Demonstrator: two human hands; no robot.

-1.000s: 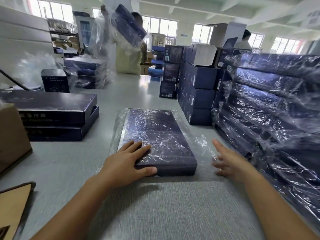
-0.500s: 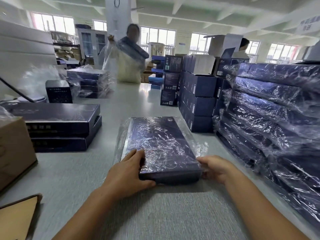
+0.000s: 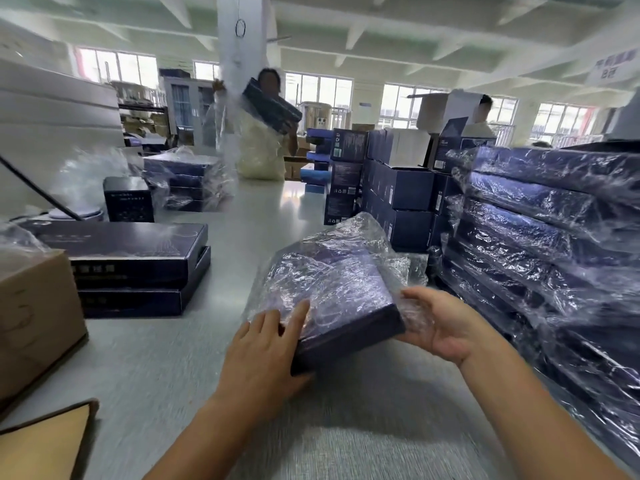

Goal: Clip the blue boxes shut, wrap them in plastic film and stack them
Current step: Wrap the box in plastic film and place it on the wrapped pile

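Aslant, blue box (image 3: 332, 292), fingers (image 3: 298, 316) gripping both sides

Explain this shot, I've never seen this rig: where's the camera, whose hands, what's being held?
There is no machine here. A person wears one wide-angle camera on the head, looking forward and down, so you see what they see. Their left hand and right hand hold a film-wrapped blue box, tilted, with its near end raised off the grey table. On the right stands a stack of wrapped boxes. On the left lie two unwrapped boxes and a brown carton.
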